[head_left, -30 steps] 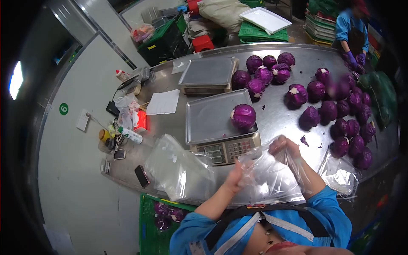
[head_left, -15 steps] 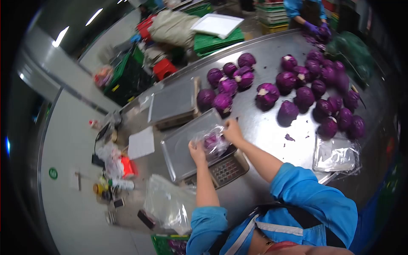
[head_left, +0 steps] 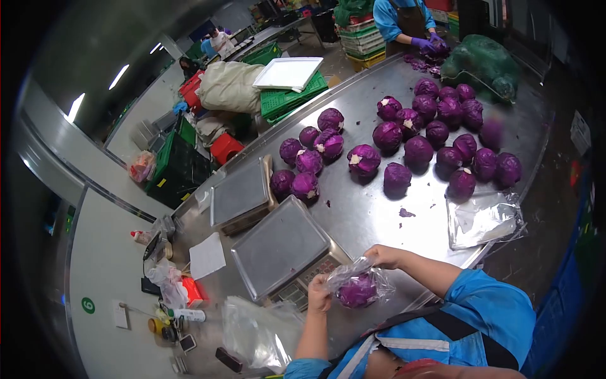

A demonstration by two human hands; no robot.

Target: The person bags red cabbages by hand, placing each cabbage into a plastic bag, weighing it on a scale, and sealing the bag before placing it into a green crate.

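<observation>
A red cabbage [head_left: 357, 292] sits inside a clear plastic bag [head_left: 386, 284], close in front of my body. My left hand [head_left: 319, 294] is closed on one side of the bag's gathered mouth. With its fingers pinched, my right hand [head_left: 385, 256] grips the opposite side. Just beyond the bag is a weighing scale [head_left: 278, 243] with a bare metal plate, its keypad [head_left: 322, 268] partly covered by the bag and my left hand. Behind it stands a second scale [head_left: 240, 192].
Loose red cabbages [head_left: 418, 151] cover the steel table's far part. Stacked clear bags [head_left: 483, 221] lie at the right edge, larger plastic bags [head_left: 262, 331] at left. A co-worker [head_left: 410, 25] in purple gloves handles a cabbage beside a green net sack [head_left: 483, 66].
Both hands have drawn the bagged cabbage back from over the near scale toward my body. The scale's plate is now uncovered. My head view has shifted, showing more of the room's far end.
</observation>
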